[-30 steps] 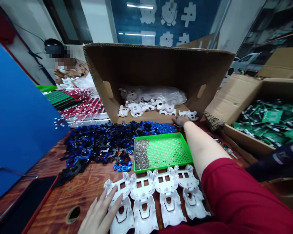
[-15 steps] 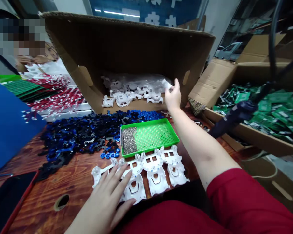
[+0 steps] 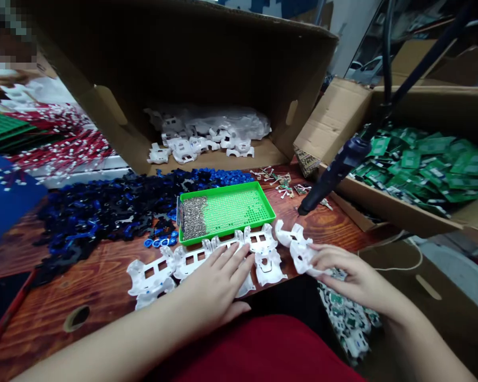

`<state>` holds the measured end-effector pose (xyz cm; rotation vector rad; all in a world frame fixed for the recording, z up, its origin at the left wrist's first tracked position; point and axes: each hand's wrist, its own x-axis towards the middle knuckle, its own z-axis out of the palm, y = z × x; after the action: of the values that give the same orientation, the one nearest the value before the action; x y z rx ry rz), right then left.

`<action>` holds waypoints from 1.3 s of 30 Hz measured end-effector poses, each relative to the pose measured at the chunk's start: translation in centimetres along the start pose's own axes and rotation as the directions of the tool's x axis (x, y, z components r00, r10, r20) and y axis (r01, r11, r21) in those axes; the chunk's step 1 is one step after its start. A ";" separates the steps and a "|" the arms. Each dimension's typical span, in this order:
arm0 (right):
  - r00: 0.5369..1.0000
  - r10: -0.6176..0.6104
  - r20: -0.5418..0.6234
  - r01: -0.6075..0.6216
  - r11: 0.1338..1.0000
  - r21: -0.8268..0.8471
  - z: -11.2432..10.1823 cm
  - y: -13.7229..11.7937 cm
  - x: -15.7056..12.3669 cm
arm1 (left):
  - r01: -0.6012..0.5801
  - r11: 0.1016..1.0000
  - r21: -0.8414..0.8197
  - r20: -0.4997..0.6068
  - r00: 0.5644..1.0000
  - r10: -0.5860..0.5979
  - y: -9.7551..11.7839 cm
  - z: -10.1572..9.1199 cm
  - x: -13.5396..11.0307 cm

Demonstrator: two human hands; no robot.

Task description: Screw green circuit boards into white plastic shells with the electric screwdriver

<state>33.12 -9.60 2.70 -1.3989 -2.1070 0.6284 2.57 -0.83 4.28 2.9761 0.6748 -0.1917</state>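
**White shell in your right fingers, beside the right end of the row**

Your right hand [image 3: 354,276] is partly closed, thumb and fingers pinching the lower edge of a white shell [image 3: 301,259] that lies just right of its neighbours. You cannot tell from this view whether it bears fully on the table [image 3: 111,297]. Your left hand [image 3: 219,284] is spread flat, palm down, with its fingers slightly parted; it grips nothing, and its fingertips rest over the middle of the row of white shells [image 3: 263,243].

The step in hand looks like lining up shells along the table edge, with the held one at the right end. As a judgement, the next move calls for setting that piece square with the row and loosening the pinch without nudging the shell beside it.

Just beyond the row sits a green tray [image 3: 269,215], small metal pieces [image 3: 193,217] gathered at its left end. To its left spreads a heap of blue and black parts [image 3: 103,207]; to its right, a dark hanging tool [image 3: 330,178] slants down towards the wood. Farther off, a cardboard box [image 3: 217,161] lies open towards you, with loose shells [image 3: 183,150] inside.
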 end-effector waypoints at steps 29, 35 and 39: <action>0.390 0.640 -0.662 -0.914 0.179 -0.365 -20.5 7.8 5.9 | -0.126 0.991 0.040 -0.144 0.981 0.130 -1.7 0.9 4.6; 0.342 0.720 -0.604 -0.906 0.082 -0.415 -20.3 11.0 7.8 | -0.113 0.990 0.085 -0.171 0.977 0.126 -2.6 1.5 3.0; 0.362 0.704 -0.611 -0.909 0.120 -0.400 -20.0 10.8 6.7 | -0.106 0.979 0.171 -0.274 0.950 0.151 -3.1 1.3 2.1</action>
<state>51.42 2.25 12.06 -2.9871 -1.0832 -0.1464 2.93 2.73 2.51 3.2189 0.5060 0.2109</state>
